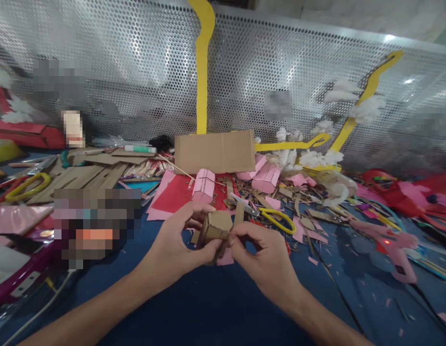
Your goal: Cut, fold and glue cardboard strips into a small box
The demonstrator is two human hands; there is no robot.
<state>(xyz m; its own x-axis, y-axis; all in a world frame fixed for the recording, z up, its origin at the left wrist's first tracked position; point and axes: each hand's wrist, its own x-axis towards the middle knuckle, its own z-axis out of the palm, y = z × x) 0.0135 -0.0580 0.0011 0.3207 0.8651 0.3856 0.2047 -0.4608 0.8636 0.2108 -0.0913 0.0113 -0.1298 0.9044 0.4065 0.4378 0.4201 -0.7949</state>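
A small many-sided cardboard box is held above the blue table, in the middle of the view. My left hand wraps round it, thumb along the near side and fingers on the far left side. At its right edge, my right hand is closed in a pinch on a narrow cardboard strip, whose upper end sticks up beyond the fingers. The fingers hide where strip and box meet. Yellow-handled scissors lie just behind my right hand. A pink paper-covered box form stands beyond my left hand.
A pink glue gun with a lit red light lies at right, its cable running frontward. Cardboard scraps and pink paper bits litter the middle. Behind stand a cardboard panel, yellow strips and a perforated metal screen. Cardboard sheets lie left.
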